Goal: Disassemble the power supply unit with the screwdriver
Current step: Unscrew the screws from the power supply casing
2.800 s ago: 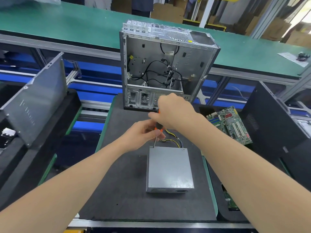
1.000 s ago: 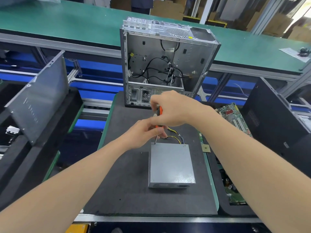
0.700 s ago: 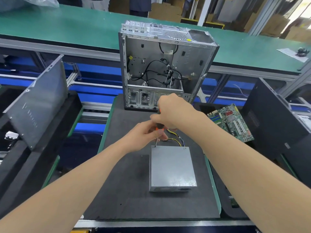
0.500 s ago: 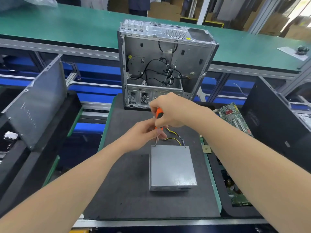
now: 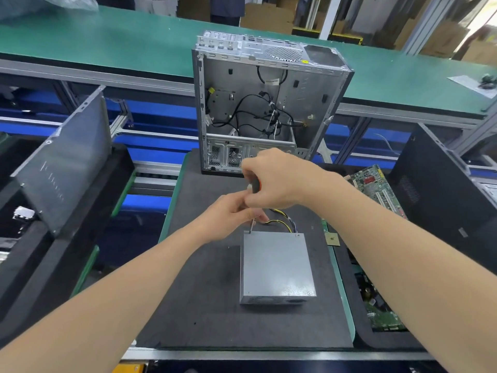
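Where right hand (image 5: 277,181) sits: fingers curled round screwdriver (image 5: 257,186) handle.
Left hand (image 5: 228,219): fingertips pinch its shaft.
Power supply unit (image 5: 277,265): beneath fingers, tip touching.

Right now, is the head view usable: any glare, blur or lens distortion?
Head view: usable. Wide-angle bending bows the long green workbench and stretches the edges; soft glare on the grey metal power supply box; top-right background blown out; orange-handled screwdriver is legible.
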Motion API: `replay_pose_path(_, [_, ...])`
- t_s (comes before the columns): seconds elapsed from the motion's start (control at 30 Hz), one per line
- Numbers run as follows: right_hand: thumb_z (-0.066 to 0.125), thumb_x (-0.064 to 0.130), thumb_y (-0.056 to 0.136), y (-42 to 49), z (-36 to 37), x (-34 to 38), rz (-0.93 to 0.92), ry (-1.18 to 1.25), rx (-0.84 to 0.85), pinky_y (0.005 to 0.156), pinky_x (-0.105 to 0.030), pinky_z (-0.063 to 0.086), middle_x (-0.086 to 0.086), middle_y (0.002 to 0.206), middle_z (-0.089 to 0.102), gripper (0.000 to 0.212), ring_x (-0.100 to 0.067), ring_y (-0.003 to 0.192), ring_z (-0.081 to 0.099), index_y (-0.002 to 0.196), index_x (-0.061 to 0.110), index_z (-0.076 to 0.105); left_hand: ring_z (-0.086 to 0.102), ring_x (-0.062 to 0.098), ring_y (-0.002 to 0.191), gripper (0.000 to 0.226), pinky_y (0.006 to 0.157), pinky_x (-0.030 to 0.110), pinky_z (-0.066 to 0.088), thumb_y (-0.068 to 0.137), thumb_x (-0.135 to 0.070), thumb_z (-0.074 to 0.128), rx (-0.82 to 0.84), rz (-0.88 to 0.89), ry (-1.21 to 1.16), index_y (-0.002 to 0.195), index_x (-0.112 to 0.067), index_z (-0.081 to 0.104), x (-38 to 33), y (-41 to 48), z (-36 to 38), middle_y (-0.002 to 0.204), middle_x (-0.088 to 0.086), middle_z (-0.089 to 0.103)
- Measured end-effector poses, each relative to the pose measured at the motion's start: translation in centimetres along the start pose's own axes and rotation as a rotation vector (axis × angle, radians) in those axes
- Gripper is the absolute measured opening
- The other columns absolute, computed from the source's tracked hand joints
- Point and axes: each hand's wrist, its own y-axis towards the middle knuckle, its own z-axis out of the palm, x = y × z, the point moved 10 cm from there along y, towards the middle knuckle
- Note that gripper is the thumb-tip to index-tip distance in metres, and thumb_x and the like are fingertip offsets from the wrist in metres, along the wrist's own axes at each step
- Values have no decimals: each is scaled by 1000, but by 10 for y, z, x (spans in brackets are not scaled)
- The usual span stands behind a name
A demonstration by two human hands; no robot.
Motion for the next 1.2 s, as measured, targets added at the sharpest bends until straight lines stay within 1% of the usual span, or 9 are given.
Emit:
replay_pose_path(0.1, [50,72,85,-8,-19,-7,225,-173,-251,63,-36,39,4,70,33,53,-29,72,47,81,19,45,73,11,105,28,102,48,55,95,-55,60,-3,-15,9,107,-33,74,1,0,0,105,-8,80])
replay_pose_path(0.23, [57,62,92,-1,0,-16,315,-87,-85,59,-34,37,0,73,36,53,-28,71,49,71,18,35,73,8,105,21,101,48,56,97,-52,60,-1,6,31,111,-38,67,-3,-1,1,106,-11,80])
replay_pose_path(0.33, [67,45,89,6,6,-13,207,-26,0,53,-30,37,-2,79,48,37,-23,66,52,75,18,45,73,9,106,24,100,43,56,99,-50,61,-10,20,8,120,-39,66,-4,-3,-1,108,-9,79])
replay_pose_path(0.47, [69,26,82,6,4,3,-7,-4,52,62,-33,53,11,80,57,9,-16,77,58,86,24,61,73,13,109,23,102,47,56,99,-49,62,-18,22,-39,118,-38,66,-5,-5,-3,110,-5,79])
replay_pose_path(0.63, [73,12,77,3,7,15,-158,-40,172,72,-39,55,12,83,61,21,-17,86,59,82,30,63,73,11,110,32,103,48,56,98,-51,62,-24,0,-20,118,-25,66,0,-5,-6,109,-7,80])
replay_pose_path(0.83, [72,3,76,5,10,18,-223,-108,196,78,-43,55,6,92,65,26,-19,93,58,84,27,73,74,14,107,25,100,49,58,103,-38,65,-54,-3,-37,118,-19,68,4,-3,-7,106,-3,80])
replay_pose_path(0.97, [73,9,78,3,11,18,-221,-109,195,79,-44,55,7,89,59,21,-19,93,54,88,26,71,75,13,106,19,99,48,59,104,-35,64,-53,-8,-15,115,-20,68,4,-2,-6,105,-5,81])
replay_pose_path(1.03, [73,22,79,0,9,17,-198,-94,165,77,-41,54,9,91,53,17,-16,94,52,93,28,67,75,13,106,20,99,49,58,104,-35,63,-50,-9,-5,116,-20,67,3,-3,-6,105,-5,81])
replay_pose_path(1.2, [54,66,86,-5,-11,-7,203,-188,-204,63,-35,38,3,73,36,48,-28,74,49,86,18,51,74,15,104,22,100,52,56,102,-38,63,-48,-20,23,114,-21,71,-1,-4,-6,103,-6,80])
